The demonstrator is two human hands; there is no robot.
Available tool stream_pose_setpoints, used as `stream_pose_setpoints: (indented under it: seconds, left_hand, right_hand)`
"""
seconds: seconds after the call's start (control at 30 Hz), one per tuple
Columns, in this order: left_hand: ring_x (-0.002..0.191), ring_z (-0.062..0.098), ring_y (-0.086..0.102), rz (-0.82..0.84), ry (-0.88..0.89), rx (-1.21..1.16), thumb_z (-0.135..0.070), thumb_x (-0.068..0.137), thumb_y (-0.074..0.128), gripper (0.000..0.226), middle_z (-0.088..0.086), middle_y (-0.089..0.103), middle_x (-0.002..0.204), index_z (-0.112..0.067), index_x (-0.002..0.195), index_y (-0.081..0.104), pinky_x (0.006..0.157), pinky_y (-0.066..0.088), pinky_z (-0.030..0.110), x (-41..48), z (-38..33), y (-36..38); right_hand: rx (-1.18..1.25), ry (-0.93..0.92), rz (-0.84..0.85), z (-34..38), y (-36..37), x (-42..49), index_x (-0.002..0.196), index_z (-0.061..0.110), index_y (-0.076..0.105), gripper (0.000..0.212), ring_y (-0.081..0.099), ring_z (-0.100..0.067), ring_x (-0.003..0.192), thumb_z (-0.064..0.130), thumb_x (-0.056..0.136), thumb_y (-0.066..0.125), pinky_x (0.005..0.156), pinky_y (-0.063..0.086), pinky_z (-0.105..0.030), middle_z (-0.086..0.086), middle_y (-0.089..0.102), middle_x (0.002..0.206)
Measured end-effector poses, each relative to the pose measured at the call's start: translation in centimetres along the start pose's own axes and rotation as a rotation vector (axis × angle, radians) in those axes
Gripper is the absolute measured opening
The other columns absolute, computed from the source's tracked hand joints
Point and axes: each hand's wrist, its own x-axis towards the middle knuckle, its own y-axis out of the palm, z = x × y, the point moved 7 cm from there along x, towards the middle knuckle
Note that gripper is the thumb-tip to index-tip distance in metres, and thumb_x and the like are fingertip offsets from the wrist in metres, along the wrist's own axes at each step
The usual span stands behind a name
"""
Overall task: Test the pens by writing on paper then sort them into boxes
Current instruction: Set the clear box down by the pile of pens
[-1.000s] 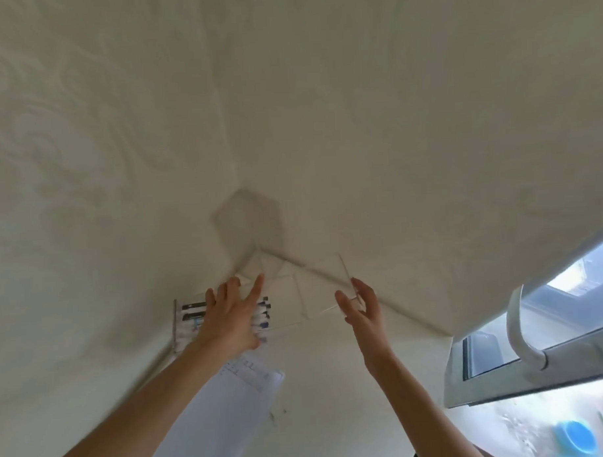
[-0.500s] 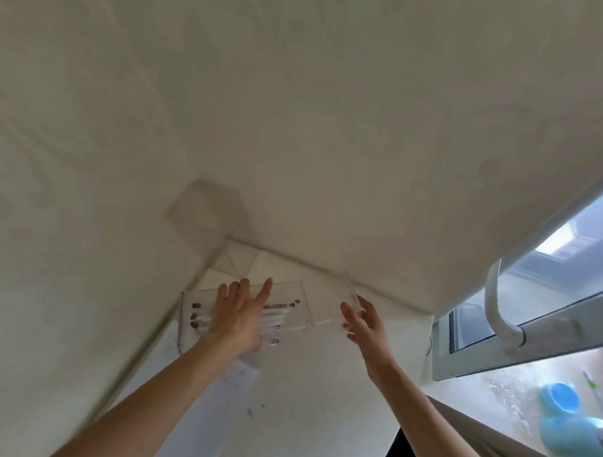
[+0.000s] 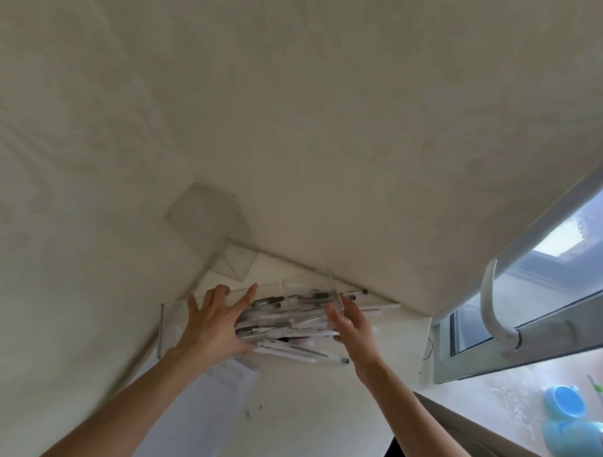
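left hand (image 3: 211, 325) centre frame, fingers straight and spread, flat against clear box (image 3: 309, 296). right hand (image 3: 351, 325) at box's right end, thumb apart from near-straight fingers; cannot tell if it pinches wall. white pens (image 3: 283, 331) heaped in box, several on white table (image 3: 317, 415) just below it. paper (image 3: 197, 420) lower left, faint printed grid, unreadable. no brand legible on pens.

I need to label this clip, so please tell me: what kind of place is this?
Probably a room in a home, at a corner desk: patterned wallpaper on both walls, a window with a white handle on the right, a white table holding a clear box of pens.
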Motion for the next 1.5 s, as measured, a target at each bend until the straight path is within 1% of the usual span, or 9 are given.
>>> stream_pose_setpoints:
  seconds: [0.2,0.33,0.5,0.6,0.73,0.83,1.0,1.27,1.5]
  left_hand:
    - [0.132,0.024,0.02,-0.006,-0.083,0.061,-0.074,0.066,0.056,0.108,0.009,0.019,0.141,-0.038,0.144,-0.01,0.107,0.013,0.053,-2.2,2.4,-0.4]
    - [0.131,0.025,0.021,-0.019,-0.138,0.053,-0.072,0.066,0.058,0.108,0.008,0.02,0.14,-0.038,0.144,-0.008,0.107,0.014,0.053,-4.2,4.6,-0.6]
    - [0.13,0.026,0.02,0.021,-0.212,0.067,-0.064,0.069,0.06,0.104,0.007,0.019,0.138,-0.038,0.145,-0.006,0.108,0.013,0.053,-7.4,7.0,-0.4]
    - [0.129,0.027,0.02,0.018,-0.204,0.078,-0.06,0.069,0.063,0.104,0.009,0.019,0.136,-0.036,0.146,-0.003,0.108,0.012,0.054,-8.0,7.7,-0.6]
    - [0.128,0.028,0.02,-0.021,-0.143,0.076,-0.056,0.069,0.066,0.105,0.011,0.021,0.136,-0.034,0.146,-0.002,0.108,0.009,0.057,-6.9,6.1,-1.9]
    - [0.129,0.029,0.02,-0.039,-0.088,0.096,-0.058,0.071,0.065,0.104,0.013,0.022,0.137,-0.034,0.146,-0.002,0.108,0.008,0.058,-5.6,4.1,-3.0]
    - [0.129,0.03,0.021,-0.06,-0.003,0.195,-0.053,0.069,0.07,0.108,0.015,0.022,0.138,-0.032,0.146,-0.002,0.109,0.008,0.059,-3.4,1.9,-5.1]
    - [0.129,0.029,0.021,-0.075,0.026,0.25,-0.053,0.069,0.068,0.108,0.015,0.022,0.139,-0.032,0.146,-0.004,0.109,0.01,0.057,-2.2,1.5,-5.4]
    - [0.131,0.028,0.019,-0.088,-0.061,0.222,-0.054,0.068,0.069,0.109,0.014,0.02,0.139,-0.033,0.146,-0.004,0.109,0.006,0.056,-4.4,4.8,-5.2]
  right_hand:
    - [-0.022,-0.024,0.091,0.9,2.9,-0.3,0.126,0.034,0.048,0.082,0.055,-0.017,0.115,0.076,0.058,0.063,0.1,0.046,-0.044,0.0,0.054,0.128]
    - [-0.027,-0.033,0.162,1.2,5.5,-0.7,0.139,0.028,0.044,0.089,0.057,-0.021,0.115,0.073,0.064,0.066,0.099,0.048,-0.044,-0.007,0.057,0.127]
    - [-0.022,-0.017,0.251,0.8,8.5,-1.7,0.135,0.022,0.044,0.059,0.062,-0.02,0.105,0.046,0.084,0.063,0.071,0.054,-0.024,-0.007,0.059,0.119]
    - [-0.036,-0.027,0.238,0.7,9.3,-2.0,0.138,0.021,0.045,0.073,0.059,-0.021,0.11,0.054,0.076,0.065,0.079,0.054,-0.028,-0.007,0.056,0.124]
    - [0.01,-0.039,0.177,0.7,7.8,-2.3,0.139,0.02,0.044,0.06,0.062,-0.022,0.1,0.041,0.086,0.061,0.061,0.051,-0.018,-0.009,0.059,0.12]
    - [0.028,-0.066,0.137,1.2,5.7,-2.1,0.134,0.021,0.05,0.049,0.061,-0.019,0.089,0.038,0.089,0.059,0.073,0.05,-0.027,-0.006,0.062,0.102]
    - [0.07,-0.051,0.075,1.6,3.7,-2.7,0.111,0.038,0.052,0.023,0.062,-0.021,0.1,0.038,0.089,0.058,0.08,0.049,-0.03,-0.003,0.061,0.112]
    - [0.07,-0.076,0.058,2.1,2.8,-2.5,0.134,0.022,0.048,0.061,0.06,-0.021,0.104,0.047,0.08,0.063,0.078,0.048,-0.028,-0.003,0.059,0.118]
    - [0.067,-0.092,0.158,2.8,6.4,-3.1,0.136,0.026,0.044,0.063,0.064,-0.017,0.102,0.05,0.08,0.064,0.082,0.051,-0.028,0.004,0.061,0.118]
